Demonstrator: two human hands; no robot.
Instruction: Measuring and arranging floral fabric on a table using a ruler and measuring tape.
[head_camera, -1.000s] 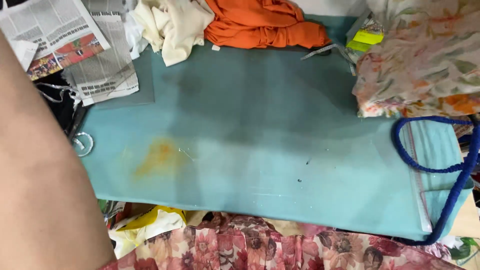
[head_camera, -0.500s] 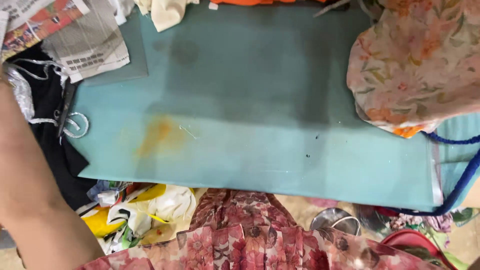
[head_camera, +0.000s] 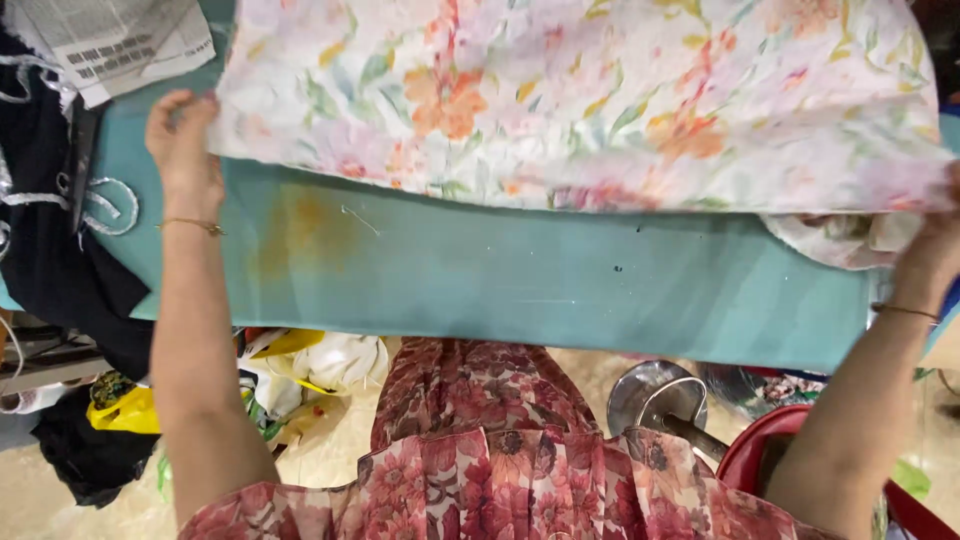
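Observation:
A pale floral cloth (head_camera: 580, 100) with orange and pink flowers is spread across the far half of a teal padded board (head_camera: 500, 280). My left hand (head_camera: 182, 150) grips the cloth's near left corner. My right hand (head_camera: 940, 235) holds its right edge, where the fabric bunches and folds under; most of that hand is hidden by the cloth. The board has a yellow-brown stain (head_camera: 300, 225) near my left wrist.
Folded newspaper (head_camera: 110, 40) lies at the board's far left, above a black garment with silver trim (head_camera: 50, 230). Below the board are yellow and white bags (head_camera: 300, 365), a metal pot (head_camera: 655, 395) and a red tub (head_camera: 770, 460) on the floor.
The floral cloth was bunched at the right of the board; now it is stretched wide over the board, with both my hands holding its corners. The view has shifted closer.

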